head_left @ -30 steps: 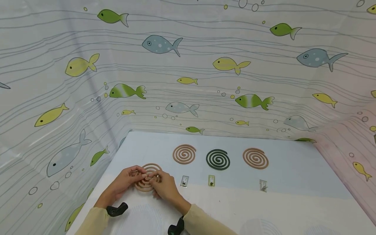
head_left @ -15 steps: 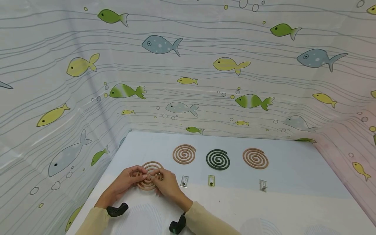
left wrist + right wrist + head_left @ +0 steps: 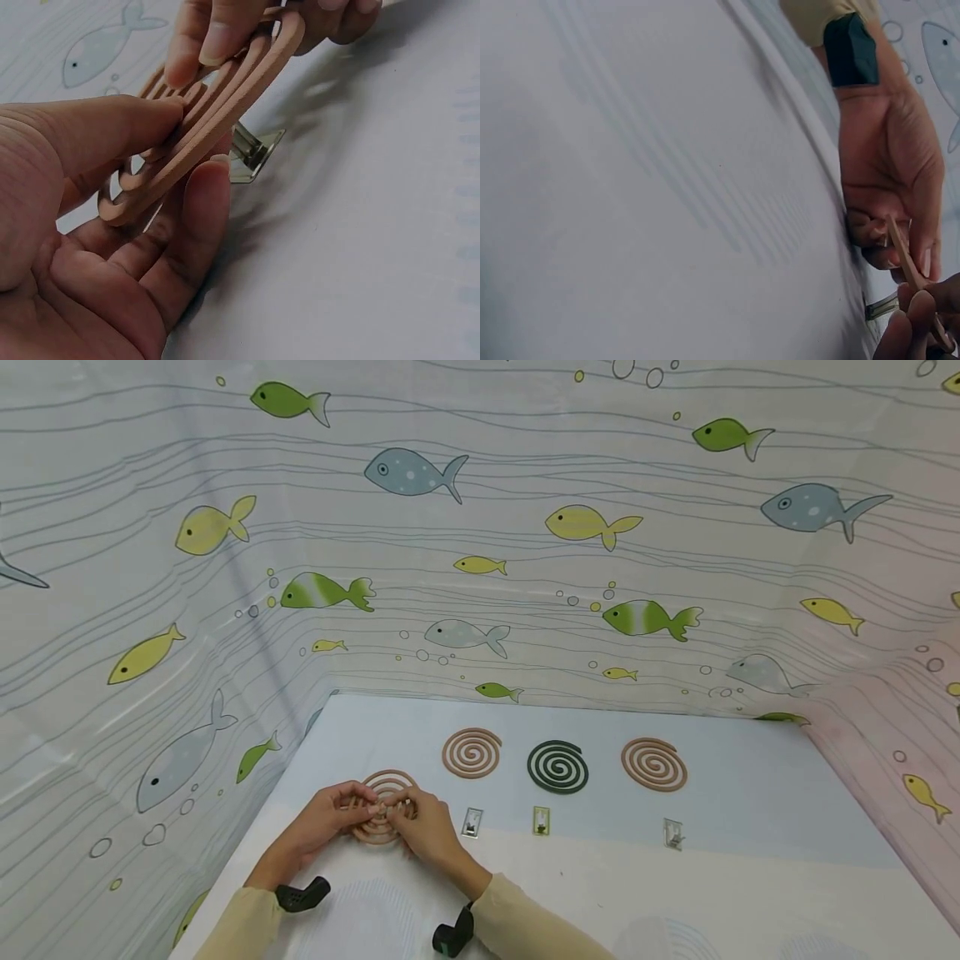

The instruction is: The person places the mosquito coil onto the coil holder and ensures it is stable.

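A brown mosquito coil is held at a tilt over the left part of the table. My left hand grips its edge, thumb on the upper face and fingers beneath. At the coil's middle, the fingers of my right hand pinch it, partly hiding the spiral in the head view. Below the coil, in the left wrist view, shows a small metal coil stand with a flat base. Its upper end is hidden behind the coil and my left fingers.
Farther back on the white table lie two more brown coils, one left and one right, with a dark green coil between. Nearer are three small metal stands: left, middle and right. Fish-printed sheeting surrounds the table.
The held coil has shifted slightly away from me and to the right, with the right hand's fingers moving a little at its middle. The left hand keeps its grip.
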`<action>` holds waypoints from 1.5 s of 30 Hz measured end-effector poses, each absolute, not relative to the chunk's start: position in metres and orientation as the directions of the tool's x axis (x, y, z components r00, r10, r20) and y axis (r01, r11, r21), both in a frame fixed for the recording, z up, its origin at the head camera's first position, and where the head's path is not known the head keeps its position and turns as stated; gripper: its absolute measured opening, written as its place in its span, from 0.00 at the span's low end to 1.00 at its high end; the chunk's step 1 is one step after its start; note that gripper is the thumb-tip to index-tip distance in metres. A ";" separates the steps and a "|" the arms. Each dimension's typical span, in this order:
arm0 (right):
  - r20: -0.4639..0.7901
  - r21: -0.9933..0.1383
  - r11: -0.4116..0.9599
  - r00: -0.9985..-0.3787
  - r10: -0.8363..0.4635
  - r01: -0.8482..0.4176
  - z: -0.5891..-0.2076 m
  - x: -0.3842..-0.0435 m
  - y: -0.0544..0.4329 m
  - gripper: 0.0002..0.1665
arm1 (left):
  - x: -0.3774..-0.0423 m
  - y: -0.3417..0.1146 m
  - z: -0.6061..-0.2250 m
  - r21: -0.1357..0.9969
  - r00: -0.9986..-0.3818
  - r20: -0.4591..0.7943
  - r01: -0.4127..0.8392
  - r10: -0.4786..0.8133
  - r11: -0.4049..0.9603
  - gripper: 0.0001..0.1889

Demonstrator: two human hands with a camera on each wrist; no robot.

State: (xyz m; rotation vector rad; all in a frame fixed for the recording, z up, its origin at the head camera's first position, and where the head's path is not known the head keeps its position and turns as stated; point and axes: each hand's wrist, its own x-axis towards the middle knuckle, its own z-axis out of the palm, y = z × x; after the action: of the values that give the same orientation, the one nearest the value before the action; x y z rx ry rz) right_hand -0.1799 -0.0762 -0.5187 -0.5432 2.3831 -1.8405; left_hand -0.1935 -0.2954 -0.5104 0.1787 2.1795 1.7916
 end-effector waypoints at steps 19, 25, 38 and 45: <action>0.126 -0.962 0.200 -0.950 -0.285 -0.188 -0.523 -0.182 -0.081 0.05 | -0.193 -0.297 -0.509 0.965 -0.935 -0.179 -0.106 0.306 0.239 0.20; 0.149 -0.953 0.215 -0.950 -0.273 -0.211 -0.522 -0.181 -0.080 0.04 | -0.193 -0.299 -0.509 0.959 -0.932 -0.186 -0.104 0.312 0.263 0.20; 0.152 -0.947 0.239 -0.954 -0.259 -0.215 -0.523 -0.183 -0.082 0.03 | -0.194 -0.300 -0.510 0.955 -0.935 -0.191 -0.107 0.298 0.275 0.18; 0.159 -0.941 0.257 -0.957 -0.243 -0.221 -0.522 -0.184 -0.081 0.03 | -0.195 -0.298 -0.509 0.959 -0.940 -0.188 -0.114 0.284 0.258 0.16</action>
State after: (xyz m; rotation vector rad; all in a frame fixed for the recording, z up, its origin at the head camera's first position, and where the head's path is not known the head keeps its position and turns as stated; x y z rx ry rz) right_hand -0.1836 -0.0810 -0.5223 -0.4574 2.4758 -1.8478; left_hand -0.1947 -0.2979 -0.5092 0.1564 2.2114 1.7291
